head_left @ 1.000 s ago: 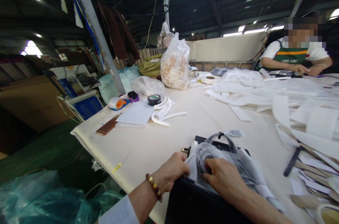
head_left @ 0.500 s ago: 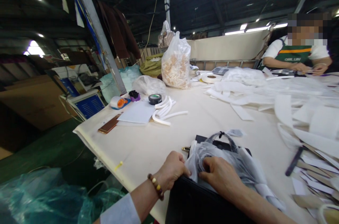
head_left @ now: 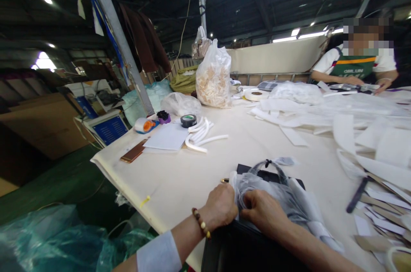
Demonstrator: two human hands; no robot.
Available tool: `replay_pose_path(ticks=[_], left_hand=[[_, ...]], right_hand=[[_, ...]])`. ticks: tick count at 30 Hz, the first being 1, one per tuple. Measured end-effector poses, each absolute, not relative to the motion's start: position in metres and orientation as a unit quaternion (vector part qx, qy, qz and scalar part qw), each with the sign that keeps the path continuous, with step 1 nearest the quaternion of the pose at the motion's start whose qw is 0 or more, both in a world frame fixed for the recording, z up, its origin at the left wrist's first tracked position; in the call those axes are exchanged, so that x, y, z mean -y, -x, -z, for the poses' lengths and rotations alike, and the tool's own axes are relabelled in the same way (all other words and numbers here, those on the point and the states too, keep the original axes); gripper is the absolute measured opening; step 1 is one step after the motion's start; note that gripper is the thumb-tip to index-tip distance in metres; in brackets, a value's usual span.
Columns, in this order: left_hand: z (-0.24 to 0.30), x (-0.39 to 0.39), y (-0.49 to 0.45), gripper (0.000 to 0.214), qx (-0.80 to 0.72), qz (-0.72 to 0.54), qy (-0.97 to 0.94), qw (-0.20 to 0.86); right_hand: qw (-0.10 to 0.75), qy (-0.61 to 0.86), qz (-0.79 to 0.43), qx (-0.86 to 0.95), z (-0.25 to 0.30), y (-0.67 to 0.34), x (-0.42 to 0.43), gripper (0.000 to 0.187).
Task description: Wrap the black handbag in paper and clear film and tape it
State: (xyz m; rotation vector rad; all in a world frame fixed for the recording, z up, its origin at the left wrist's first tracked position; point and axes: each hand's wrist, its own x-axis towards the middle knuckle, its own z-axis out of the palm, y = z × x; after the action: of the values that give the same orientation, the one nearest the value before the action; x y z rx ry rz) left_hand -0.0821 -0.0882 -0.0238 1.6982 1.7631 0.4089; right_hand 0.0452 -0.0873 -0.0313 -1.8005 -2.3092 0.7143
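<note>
A black bag (head_left: 244, 248) is right in front of me, at the near edge of the big pale table (head_left: 180, 177). Thin see-through plastic (head_left: 284, 199) lies bunched up at its top, and a round handle (head_left: 282, 174) with plastic on it sticks up at the far side. A little gold metal bit (head_left: 224, 180) pokes out on the left.

My left hand (head_left: 222, 206) is curled up at the left end of the bag's top, touching it. Its fingertips are hidden, so I can't tell what they are pinching. I have a bead bracelet (head_left: 201, 223) on that wrist. My right hand (head_left: 265, 212) has its fingers bent down into the plastic. I can't see those tips either, so I can't tell if they are gripping it.

Over on the left of the table there is a brown phone (head_left: 133, 151), just beside some white paper (head_left: 167, 137). Near the paper are bendy white tubes (head_left: 216, 138) and a roll of black tape (head_left: 188, 121). To my right are lots of white strips (head_left: 342, 133) and a dark stick (head_left: 357, 195). Far off, a person in a green apron (head_left: 353, 68) has both hands near something shiny
</note>
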Motion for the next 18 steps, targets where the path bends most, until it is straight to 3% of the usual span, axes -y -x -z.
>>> replay_pose_path(ticks=[9, 18], left_hand=[[0.01, 0.094, 0.09, 0.012, -0.634, -0.046, -0.687, 0.352], [0.026, 0.078, 0.074, 0.031, -0.675, 0.007, -0.669, 0.311]], right_hand=[[0.056, 0.595, -0.257, 0.759, 0.032, -0.045, 0.084, 0.017], [0.037, 0.587, -0.266, 0.764, 0.032, -0.047, 0.081, 0.02]])
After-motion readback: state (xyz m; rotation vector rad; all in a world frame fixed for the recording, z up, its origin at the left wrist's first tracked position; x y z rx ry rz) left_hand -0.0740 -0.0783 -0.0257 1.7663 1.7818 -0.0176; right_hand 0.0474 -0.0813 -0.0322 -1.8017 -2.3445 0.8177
